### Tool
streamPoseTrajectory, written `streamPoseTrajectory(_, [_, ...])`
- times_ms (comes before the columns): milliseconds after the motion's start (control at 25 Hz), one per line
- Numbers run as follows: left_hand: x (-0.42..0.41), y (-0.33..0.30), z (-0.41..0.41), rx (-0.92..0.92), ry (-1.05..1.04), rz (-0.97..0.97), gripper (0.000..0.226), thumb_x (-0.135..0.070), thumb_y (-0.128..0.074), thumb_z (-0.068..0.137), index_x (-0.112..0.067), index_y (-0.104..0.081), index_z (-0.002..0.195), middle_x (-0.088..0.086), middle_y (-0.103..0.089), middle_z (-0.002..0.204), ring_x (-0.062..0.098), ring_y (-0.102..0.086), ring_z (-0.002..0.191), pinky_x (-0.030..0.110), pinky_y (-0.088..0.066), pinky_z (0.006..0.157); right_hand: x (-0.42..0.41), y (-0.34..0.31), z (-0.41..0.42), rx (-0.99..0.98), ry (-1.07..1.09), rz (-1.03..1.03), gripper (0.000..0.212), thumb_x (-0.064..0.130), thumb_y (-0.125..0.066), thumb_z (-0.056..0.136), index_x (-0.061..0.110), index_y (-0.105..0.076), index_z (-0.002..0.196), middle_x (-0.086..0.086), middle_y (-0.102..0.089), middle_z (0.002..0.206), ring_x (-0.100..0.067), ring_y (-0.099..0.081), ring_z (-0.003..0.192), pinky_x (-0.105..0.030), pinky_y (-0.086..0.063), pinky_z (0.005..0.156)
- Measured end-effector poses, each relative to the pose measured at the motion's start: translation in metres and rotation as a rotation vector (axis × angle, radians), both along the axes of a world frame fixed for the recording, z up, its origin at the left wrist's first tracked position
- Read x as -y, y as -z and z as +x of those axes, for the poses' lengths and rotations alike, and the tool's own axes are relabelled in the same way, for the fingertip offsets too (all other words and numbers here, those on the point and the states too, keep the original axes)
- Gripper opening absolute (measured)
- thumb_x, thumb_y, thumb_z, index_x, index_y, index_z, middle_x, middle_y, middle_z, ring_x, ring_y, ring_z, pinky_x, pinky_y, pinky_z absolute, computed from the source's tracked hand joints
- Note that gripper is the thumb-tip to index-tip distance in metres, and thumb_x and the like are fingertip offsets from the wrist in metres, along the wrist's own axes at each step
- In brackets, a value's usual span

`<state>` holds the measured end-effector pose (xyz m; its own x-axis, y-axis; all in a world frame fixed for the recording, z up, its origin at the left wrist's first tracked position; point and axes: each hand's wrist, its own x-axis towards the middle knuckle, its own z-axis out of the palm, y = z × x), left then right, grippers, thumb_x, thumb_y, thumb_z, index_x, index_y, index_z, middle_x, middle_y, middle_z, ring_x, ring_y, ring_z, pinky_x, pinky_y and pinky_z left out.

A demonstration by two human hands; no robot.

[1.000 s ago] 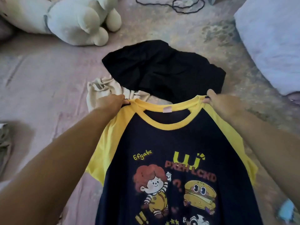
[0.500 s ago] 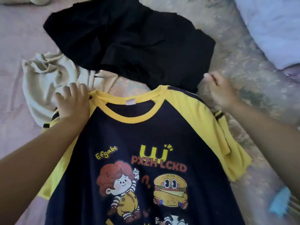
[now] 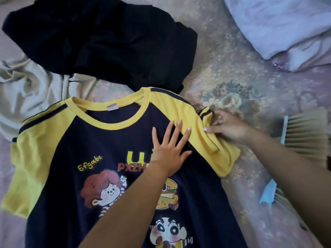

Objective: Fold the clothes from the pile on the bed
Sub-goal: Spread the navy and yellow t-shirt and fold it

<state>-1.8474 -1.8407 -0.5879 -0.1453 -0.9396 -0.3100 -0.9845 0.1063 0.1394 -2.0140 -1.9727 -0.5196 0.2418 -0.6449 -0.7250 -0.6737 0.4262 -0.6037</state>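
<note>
At centre, shirt (image 3: 75,158) face-up on bed (image 3: 232,72). Left hand (image 3: 170,149) flat, fingers spread, pressing chest. Right hand (image 3: 227,129), at 3 o'clock, pinches bunched sleeve (image 3: 206,140). Risk, likely: sleeve folds in creased; pull too hard, shirt skews under palm. Black pile (image 3: 107,42) at 12 crowds collar.

The left hand (image 3: 169,151) has left the yellow shoulder at the left of the frame and now lies flat, fingers spread, on the middle of the dark blue and yellow cartoon T-shirt (image 3: 100,158). The right hand (image 3: 229,128) has come down from above the shirt and now pinches the yellow right sleeve (image 3: 211,140).
</note>
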Motion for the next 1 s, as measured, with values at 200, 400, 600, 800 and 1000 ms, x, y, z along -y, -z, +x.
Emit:
streamPoseTrajectory(200, [0.001,0.002,0.000,0.036,-0.014,0.053,0.066,-0.060,0.022,0.077,-0.032,0.040,0.134,0.001,0.039,0.147,0.022,0.033,0.137,0.066,0.017,0.103,-0.003,0.008,-0.005,-0.009,0.138,-0.230,0.015,0.029,-0.060,0.091,0.016,-0.056,0.085,-0.001,-0.057,0.081,-0.016,-0.051,0.074,-0.027,-0.037,0.061])
streamPoseTrajectory(400, [0.003,-0.008,-0.001,0.023,-0.021,0.110,0.062,-0.061,0.018,0.081,-0.033,0.047,0.128,0.001,0.047,0.140,0.023,0.034,0.136,0.065,0.014,0.105,-0.005,-0.005,-0.058,-0.159,0.263,-0.491,0.029,0.035,-0.041,0.099,0.008,-0.045,0.109,-0.011,-0.049,0.086,-0.021,-0.046,0.079,-0.034,-0.033,0.067])
streamPoseTrajectory(600, [0.006,-0.013,-0.005,0.041,-0.043,0.130,0.065,-0.063,0.011,0.082,-0.036,0.042,0.132,0.001,0.043,0.143,0.023,0.030,0.139,0.068,0.010,0.104,-0.003,-0.012,-0.104,-0.457,0.239,-0.494,0.037,0.039,-0.032,0.100,0.004,-0.037,0.111,-0.004,-0.039,0.074,-0.029,-0.046,0.080,-0.038,-0.029,0.064])
streamPoseTrajectory(800, [0.004,-0.013,-0.034,0.024,0.000,0.009,0.067,-0.066,0.011,0.085,-0.035,0.030,0.141,0.006,0.029,0.151,0.031,0.017,0.144,0.073,0.009,0.100,-0.012,0.010,-0.101,-0.418,0.299,-0.338,0.046,0.048,-0.039,0.096,0.004,-0.040,0.106,-0.011,-0.046,0.090,-0.026,-0.047,0.081,-0.034,-0.033,0.070])
streamPoseTrajectory(1000, [-0.011,-0.012,-0.088,-0.103,0.123,0.004,0.066,-0.063,0.011,0.089,-0.035,0.006,0.148,0.006,0.007,0.159,0.032,0.006,0.145,0.075,0.003,0.101,-0.026,-0.003,-0.117,-0.225,0.290,-0.135,0.043,0.031,-0.063,0.089,0.010,-0.043,0.121,-0.006,-0.053,0.109,-0.024,-0.055,0.097,-0.035,-0.044,0.080])
